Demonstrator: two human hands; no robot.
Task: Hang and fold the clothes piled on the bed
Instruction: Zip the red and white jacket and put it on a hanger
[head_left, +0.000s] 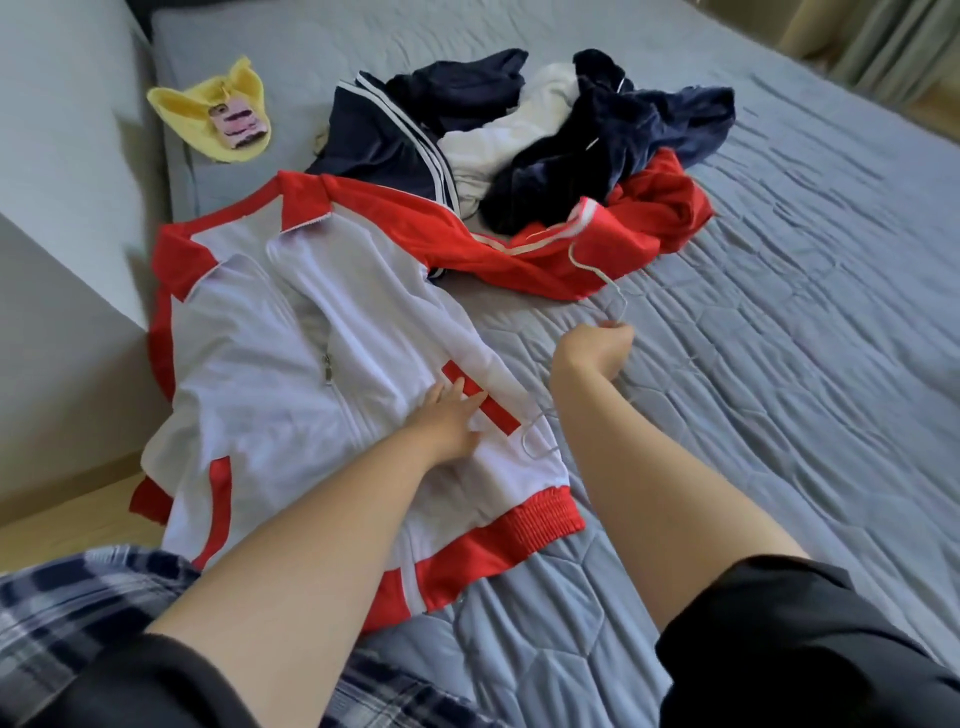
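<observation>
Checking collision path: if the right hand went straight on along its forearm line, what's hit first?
Probably the red fabric just beyond a strip of bed. The right hand grips a wire hanger whose wire runs up to it; depth unclear.

Single view. A wide-angle head-worn camera stands at the near edge of the bed (727, 389), facing forward and steeply down; the red-and-white jacket (291, 364) lies close beneath the lens, the clothes pile (545, 140) farther off toward the top.
</observation>
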